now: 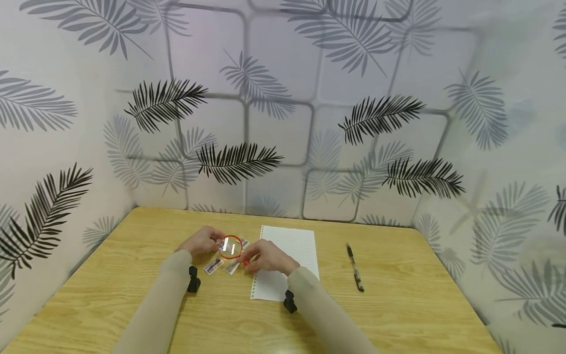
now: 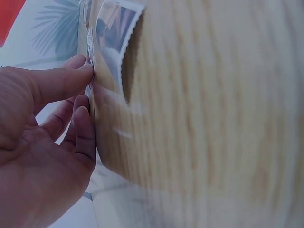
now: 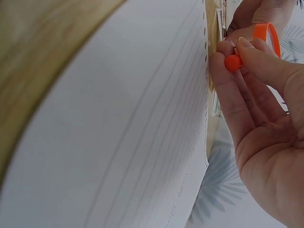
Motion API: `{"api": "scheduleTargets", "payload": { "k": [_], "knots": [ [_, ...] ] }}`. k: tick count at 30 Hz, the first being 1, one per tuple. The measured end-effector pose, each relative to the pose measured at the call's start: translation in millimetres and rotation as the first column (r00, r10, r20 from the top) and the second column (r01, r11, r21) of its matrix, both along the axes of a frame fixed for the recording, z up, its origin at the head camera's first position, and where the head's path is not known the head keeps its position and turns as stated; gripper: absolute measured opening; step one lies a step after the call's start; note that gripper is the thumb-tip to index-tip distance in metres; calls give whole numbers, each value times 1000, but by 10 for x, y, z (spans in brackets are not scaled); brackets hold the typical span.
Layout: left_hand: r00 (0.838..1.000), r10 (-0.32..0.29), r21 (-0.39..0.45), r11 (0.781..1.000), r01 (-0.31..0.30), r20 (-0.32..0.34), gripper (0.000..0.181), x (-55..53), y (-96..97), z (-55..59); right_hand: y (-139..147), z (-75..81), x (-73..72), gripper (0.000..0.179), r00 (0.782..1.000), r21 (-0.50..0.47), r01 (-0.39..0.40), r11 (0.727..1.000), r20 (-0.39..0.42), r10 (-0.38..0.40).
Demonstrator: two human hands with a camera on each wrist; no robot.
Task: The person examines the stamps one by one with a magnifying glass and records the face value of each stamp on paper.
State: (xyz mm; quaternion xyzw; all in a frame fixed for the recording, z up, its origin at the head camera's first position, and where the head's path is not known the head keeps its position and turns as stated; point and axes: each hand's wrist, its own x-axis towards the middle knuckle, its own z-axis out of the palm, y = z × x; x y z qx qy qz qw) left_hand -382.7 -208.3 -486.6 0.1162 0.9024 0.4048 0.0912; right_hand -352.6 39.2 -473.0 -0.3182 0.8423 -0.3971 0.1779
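Note:
My right hand [image 1: 267, 256] holds a magnifying glass [image 1: 230, 247] with a red-orange rim, thumb and fingers on its handle [image 3: 233, 62]. The lens is above some postage stamps on the table. My left hand [image 1: 201, 242] is at the lens's left side, pinching a stamp [image 2: 90, 45] between thumb and fingertip, seen nearly edge-on in the left wrist view. Closer to me, one stamp [image 1: 214, 266] lies by the left hand and another stamp [image 1: 232, 266] by the right fingers. A further stamp [image 1: 244, 243] shows partly behind the lens.
A lined sheet of paper [image 1: 300, 246] with punched holes lies under and beside my right hand; it bears some handwriting in the right wrist view. To its right is a black pen [image 1: 355, 268]. Leaf-patterned curtains [image 1: 274, 123] surround the wooden table [image 1: 398, 305].

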Motion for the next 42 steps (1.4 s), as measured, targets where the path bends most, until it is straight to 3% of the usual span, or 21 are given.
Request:
{"api": "scheduleTargets", "payload": {
  "k": [7,16,24,31,42],
  "knots": [
    [1000,-26,28,999,26,1,36,12,10,-5,29,10,24,17,1000,-15,4,1000,-9,-4],
    [995,-56,-75,996,50,-80,39,53,52,56,130,40,64,19,1000,-46,10,999,-20,-11],
    [996,-50,-115,993,41,-76,41,68,72,98,266,51,56,26,1000,-57,5,998,-19,-7],
    [998,5,-51,999,-8,-61,35,94,30,92,407,50,32,30,999,-59,44,997,10,-43],
    [990,54,34,998,-50,-131,28,99,98,110,698,-16,-56,33,994,-115,101,988,39,-97]
  ]
}}
